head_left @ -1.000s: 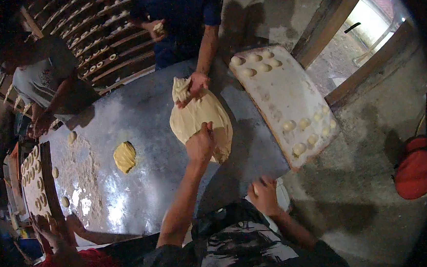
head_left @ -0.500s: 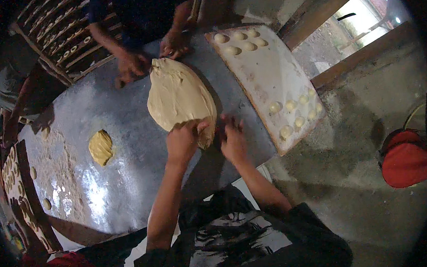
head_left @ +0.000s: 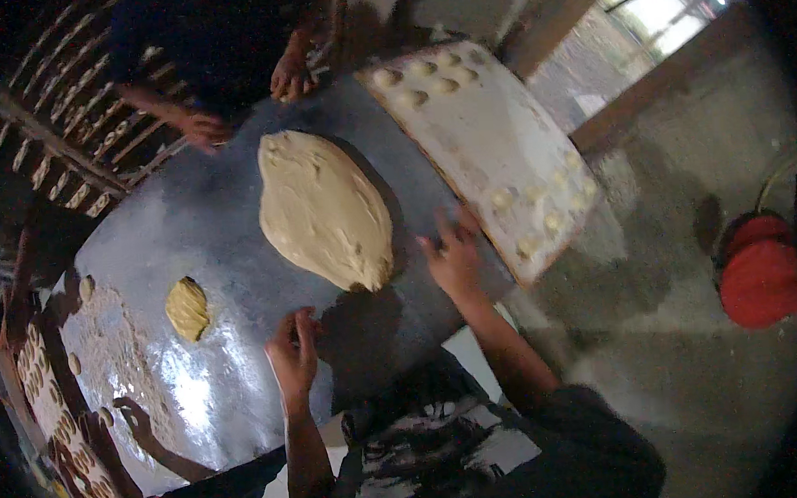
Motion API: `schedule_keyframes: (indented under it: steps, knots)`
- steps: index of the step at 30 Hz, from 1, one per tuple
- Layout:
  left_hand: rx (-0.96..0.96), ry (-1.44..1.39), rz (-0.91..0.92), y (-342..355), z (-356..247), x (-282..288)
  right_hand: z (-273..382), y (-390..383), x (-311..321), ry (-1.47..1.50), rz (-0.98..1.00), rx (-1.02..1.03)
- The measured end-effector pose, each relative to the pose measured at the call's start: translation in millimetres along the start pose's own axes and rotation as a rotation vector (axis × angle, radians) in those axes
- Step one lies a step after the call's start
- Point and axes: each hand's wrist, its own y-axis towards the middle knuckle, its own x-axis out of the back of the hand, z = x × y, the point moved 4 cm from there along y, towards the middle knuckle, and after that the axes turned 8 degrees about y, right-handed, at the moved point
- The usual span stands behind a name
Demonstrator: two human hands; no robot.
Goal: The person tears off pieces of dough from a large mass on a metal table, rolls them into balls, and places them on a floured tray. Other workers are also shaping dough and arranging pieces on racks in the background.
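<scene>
A large, pale, flattened slab of dough (head_left: 323, 212) lies on the dark worktable (head_left: 233, 223) in front of me. My left hand (head_left: 293, 351) is raised near the table's front edge, apart from the dough, with its fingers loosely bent and nothing seen in them. Off the dough's right side, my right hand (head_left: 455, 262) is open with its fingers spread, close to the board's edge. Neither hand touches the dough. Left of the slab sits a small yellow, greasy-looking lump (head_left: 187, 309).
A floured board (head_left: 483, 143) on the right carries several dough balls (head_left: 528, 246). Across the table are another person's hands (head_left: 291, 77). A rack of shaped pieces (head_left: 80, 122) stands at the far left, and a tray of ring-shaped pieces (head_left: 57, 407) lies at the near left.
My hands have let go of the dough's near end and moved apart, the left one back toward me. The other person's hands have drawn away from the far end.
</scene>
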Motion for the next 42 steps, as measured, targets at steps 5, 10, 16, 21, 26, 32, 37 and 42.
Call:
schedule_keyframes:
  steps: [5, 10, 16, 21, 26, 32, 37, 42]
  knots:
    - [-0.082, -0.046, -0.005, -1, -19, -9, 0, -27, -5, 0.086, 0.127, 0.223]
    - [-0.043, -0.048, 0.036, -10, -11, -22, 16, 27, -18, 0.087, -0.040, 0.029]
    - [0.039, -0.088, -0.019, -17, -19, -27, -30, 2, 9, -0.170, 0.035, 0.236]
    - [-0.045, 0.089, -0.093, -35, -19, -28, 23, 19, 31, 0.173, -0.070, 0.167]
    - [0.052, 0.213, -0.119, -31, -13, -37, -29, 4, 53, 0.078, 0.215, -0.098]
    - [-0.006, 0.690, -0.148, 15, -66, -118, -20, 65, 49, 0.331, -0.012, 0.259]
    - [-0.123, 0.896, -0.189, 45, -31, -165, -53, 173, 137, 0.181, -0.326, 0.311]
    - [-0.054, 0.478, -0.144, 30, -22, -143, -81, 113, 101, 0.370, -0.027, -0.128]
